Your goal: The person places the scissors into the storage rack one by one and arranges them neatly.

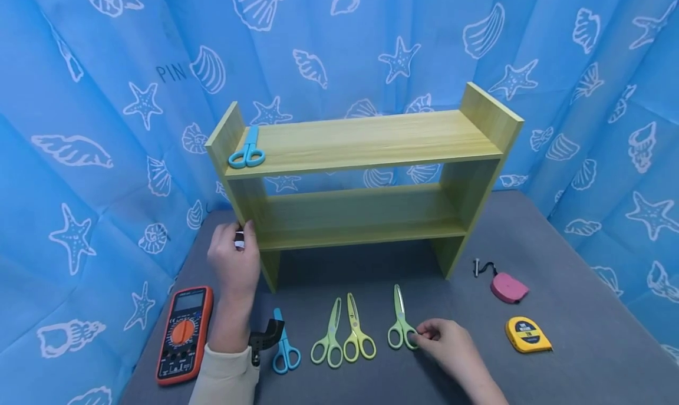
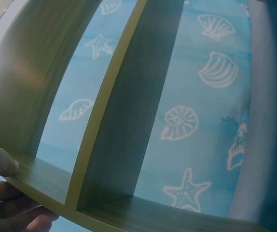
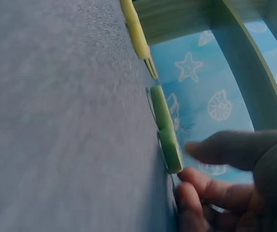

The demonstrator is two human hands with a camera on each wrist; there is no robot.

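A yellow-green wooden shelf (image 1: 366, 140) stands on the grey table (image 1: 573, 310). My left hand (image 1: 241, 235) grips the shelf's left side panel near the lower board. In the left wrist view its thumb lies on the panel edge (image 2: 37, 186) with the fingers (image 2: 13, 205) curled beneath. My right hand (image 1: 422, 334) pinches the handle loop of the rightmost green scissors (image 1: 400, 322), which lie flat on the table. The right wrist view shows that green handle (image 3: 170, 145) between thumb and curled fingers (image 3: 196, 186).
Blue scissors (image 1: 247, 151) lie on the top shelf at its left end. On the table lie blue scissors (image 1: 284, 349), two more green pairs (image 1: 330, 341) (image 1: 358, 334), an orange multimeter (image 1: 183, 334), and pink (image 1: 508, 287) and yellow (image 1: 527, 334) tape measures. Blue curtains surround the table.
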